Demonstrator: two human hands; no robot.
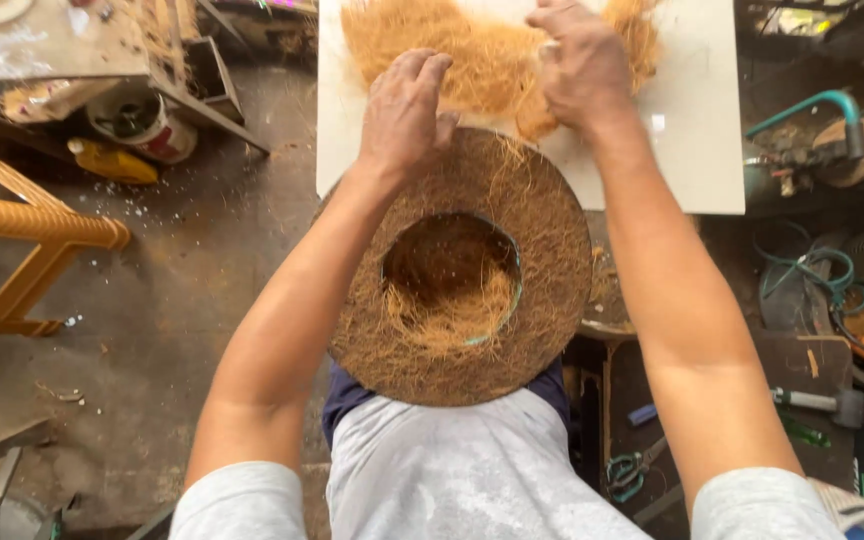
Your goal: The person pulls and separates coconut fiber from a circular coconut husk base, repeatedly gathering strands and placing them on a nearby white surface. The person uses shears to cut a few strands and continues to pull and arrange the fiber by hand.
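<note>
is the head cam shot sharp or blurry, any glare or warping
Head view: mostly sharp, the fibre ring and loose fibre show single strands; the right hand is slightly soft, the left hand crisp. The white board is bright but keeps no hard glare; light is soft and even, shadows faint. Wide-lens warping bends the arms outward toward the lower corners.

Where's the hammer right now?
Head view, lower right: the hammer lies on the dark bench beside the person's right forearm, with the green-handled scissors below and left of it.
</note>
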